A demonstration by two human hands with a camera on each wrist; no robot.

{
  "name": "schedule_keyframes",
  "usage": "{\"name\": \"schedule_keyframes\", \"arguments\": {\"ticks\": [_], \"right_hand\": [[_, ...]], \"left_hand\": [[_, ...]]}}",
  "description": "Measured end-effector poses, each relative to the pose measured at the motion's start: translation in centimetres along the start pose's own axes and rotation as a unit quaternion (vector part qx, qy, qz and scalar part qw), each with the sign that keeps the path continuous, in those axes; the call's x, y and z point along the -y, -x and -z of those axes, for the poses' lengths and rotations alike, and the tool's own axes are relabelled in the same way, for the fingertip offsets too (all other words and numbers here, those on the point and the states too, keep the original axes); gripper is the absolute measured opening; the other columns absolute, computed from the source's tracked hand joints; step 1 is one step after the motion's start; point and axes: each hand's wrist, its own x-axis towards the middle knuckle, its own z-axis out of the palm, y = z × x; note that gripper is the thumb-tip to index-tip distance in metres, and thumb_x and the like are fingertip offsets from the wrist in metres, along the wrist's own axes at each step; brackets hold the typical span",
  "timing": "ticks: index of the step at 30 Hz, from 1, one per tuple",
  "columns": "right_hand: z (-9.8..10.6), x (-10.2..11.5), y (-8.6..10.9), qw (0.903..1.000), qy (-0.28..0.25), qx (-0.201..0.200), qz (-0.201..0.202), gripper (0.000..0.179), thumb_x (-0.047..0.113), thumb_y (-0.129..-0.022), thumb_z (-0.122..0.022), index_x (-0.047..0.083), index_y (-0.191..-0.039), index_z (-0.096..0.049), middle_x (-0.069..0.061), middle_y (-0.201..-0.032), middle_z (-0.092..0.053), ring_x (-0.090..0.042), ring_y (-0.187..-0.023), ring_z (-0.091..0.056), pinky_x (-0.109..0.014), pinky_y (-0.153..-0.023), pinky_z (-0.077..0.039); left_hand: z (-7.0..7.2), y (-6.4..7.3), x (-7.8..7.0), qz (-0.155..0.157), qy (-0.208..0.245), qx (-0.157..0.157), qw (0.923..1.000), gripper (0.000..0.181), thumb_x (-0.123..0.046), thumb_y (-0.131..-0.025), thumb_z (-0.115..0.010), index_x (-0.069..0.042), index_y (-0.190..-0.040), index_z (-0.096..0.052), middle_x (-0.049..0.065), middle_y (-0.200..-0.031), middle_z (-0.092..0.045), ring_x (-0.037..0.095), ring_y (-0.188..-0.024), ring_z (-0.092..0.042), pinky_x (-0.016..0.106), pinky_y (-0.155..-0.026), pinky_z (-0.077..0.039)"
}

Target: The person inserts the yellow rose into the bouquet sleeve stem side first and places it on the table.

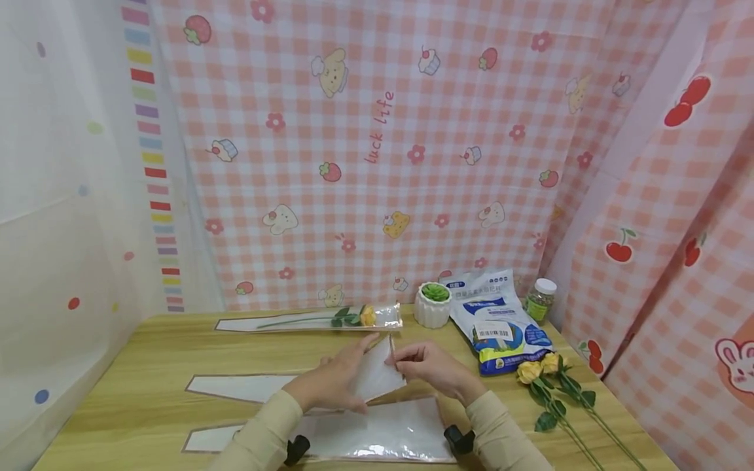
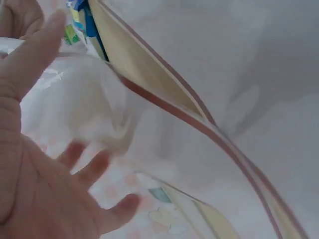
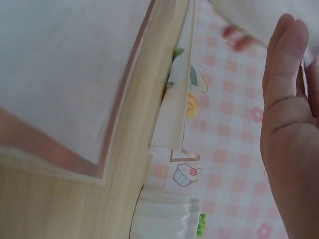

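A white flower sleeve (image 1: 379,376) with a pinkish-brown border has its wide end raised off the table between my hands. Its tapered part appears to run left, past my left wrist. My right hand (image 1: 432,369) pinches the sleeve's upper right edge between thumb and fingertips; in the right wrist view those fingers (image 3: 289,55) meet at the white sheet. My left hand (image 1: 336,379) lies against the sleeve's left side, thumb and fingers spread. In the left wrist view the left palm (image 2: 50,184) faces the camera, its fingers extended beside the glossy film.
Nearer me lies another flat sleeve (image 1: 383,432). At the back a yellow rose (image 1: 368,316) lies along a third sleeve (image 1: 385,315). A potted succulent (image 1: 432,304), a fertilizer bag (image 1: 497,320) and a lidded jar (image 1: 540,299) stand back right. Two yellow roses (image 1: 530,371) lie at right.
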Motion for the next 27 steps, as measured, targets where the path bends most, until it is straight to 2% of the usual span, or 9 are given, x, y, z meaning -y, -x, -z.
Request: {"name": "schedule_keyframes", "arguments": {"ticks": [2,5,8,11,13,17,20,24,27], "right_hand": [[0.1,-0.1,0.0,1.0000,0.002,0.006,-0.004,0.031,0.003,-0.094,-0.065,-0.009,-0.122,-0.067,-0.010,-0.112,-0.070,-0.018,-0.097,-0.064,-0.029,-0.085,-0.057],[0.2,-0.1,0.0,0.9999,0.014,0.009,-0.005,0.031,0.003,-0.092,-0.067,-0.007,-0.121,-0.068,-0.008,-0.110,-0.069,-0.018,-0.097,-0.061,-0.028,-0.084,-0.055],[0.1,0.0,0.0,0.9991,0.041,0.005,0.007,0.032,0.004,-0.090,-0.069,-0.006,-0.121,-0.069,-0.010,-0.115,-0.068,-0.020,-0.098,-0.060,-0.028,-0.084,-0.053],[-0.2,0.2,-0.1,0.9975,0.069,-0.003,0.013,0.035,0.005,-0.087,-0.072,-0.003,-0.120,-0.070,-0.012,-0.116,-0.067,-0.021,-0.096,-0.059,-0.028,-0.082,-0.053],[-0.4,0.3,-0.1,0.9976,0.069,-0.006,0.007,0.038,0.006,-0.085,-0.073,-0.003,-0.122,-0.069,-0.012,-0.114,-0.067,-0.020,-0.093,-0.060,-0.026,-0.079,-0.054],[-0.7,0.4,-0.2,0.9990,0.044,-0.001,-0.010,0.044,0.004,-0.085,-0.072,-0.007,-0.127,-0.063,-0.012,-0.106,-0.068,-0.017,-0.087,-0.063,-0.024,-0.077,-0.055],[-0.6,0.6,-0.1,0.9997,0.019,0.001,-0.017,0.043,0.000,-0.087,-0.068,-0.012,-0.127,-0.058,-0.014,-0.110,-0.069,-0.017,-0.090,-0.067,-0.026,-0.083,-0.057],[-0.7,0.8,0.0,0.9997,0.000,-0.003,-0.025,0.038,-0.005,-0.086,-0.065,-0.011,-0.123,-0.058,-0.017,-0.113,-0.070,-0.020,-0.093,-0.070,-0.030,-0.087,-0.058],[-1.0,0.7,-0.1,0.9997,0.011,-0.003,-0.021,0.033,-0.005,-0.087,-0.066,-0.008,-0.119,-0.060,-0.017,-0.114,-0.069,-0.021,-0.091,-0.071,-0.029,-0.085,-0.057]], "left_hand": [[0.1,0.2,-0.3,-0.014,-0.025,-0.015,0.9995,0.134,-0.046,-0.068,-0.092,-0.030,-0.162,0.002,0.012,-0.162,-0.026,0.035,-0.146,-0.031,0.074,-0.106,-0.032],[0.5,0.1,-0.9,-0.059,-0.062,-0.057,0.9947,0.133,-0.055,-0.064,-0.091,-0.029,-0.163,-0.005,0.010,-0.167,-0.011,0.036,-0.150,-0.021,0.072,-0.108,-0.031],[0.8,-0.3,-1.5,-0.111,-0.097,-0.093,0.9846,0.130,-0.059,-0.059,-0.089,-0.028,-0.162,-0.017,0.012,-0.167,-0.010,0.039,-0.150,-0.021,0.073,-0.108,-0.032],[0.8,-0.6,-2.0,-0.134,-0.127,-0.096,0.9781,0.127,-0.061,-0.054,-0.088,-0.028,-0.160,-0.026,0.013,-0.166,-0.015,0.039,-0.149,-0.023,0.072,-0.107,-0.033],[0.7,-0.7,-2.0,-0.132,-0.139,-0.082,0.9781,0.126,-0.061,-0.053,-0.087,-0.030,-0.159,-0.028,0.012,-0.165,-0.016,0.038,-0.148,-0.022,0.070,-0.108,-0.034],[0.5,-0.9,-1.9,-0.132,-0.137,-0.065,0.9796,0.122,-0.060,-0.052,-0.088,-0.025,-0.157,-0.035,0.010,-0.164,-0.018,0.034,-0.148,-0.022,0.068,-0.106,-0.037],[0.2,-1.0,-1.8,-0.126,-0.137,-0.065,0.9804,0.116,-0.062,-0.051,-0.088,-0.019,-0.149,-0.041,0.010,-0.165,-0.017,0.037,-0.149,-0.020,0.074,-0.104,-0.034],[0.0,-1.0,-1.7,-0.106,-0.132,-0.054,0.9842,0.111,-0.063,-0.049,-0.089,-0.015,-0.137,-0.041,0.012,-0.167,-0.013,0.041,-0.151,-0.015,0.082,-0.103,-0.026],[-0.2,-1.0,-1.5,-0.092,-0.123,-0.046,0.9870,0.125,-0.061,-0.049,-0.091,-0.012,-0.147,-0.032,0.012,-0.168,-0.011,0.038,-0.152,-0.014,0.081,-0.104,-0.025]]}}
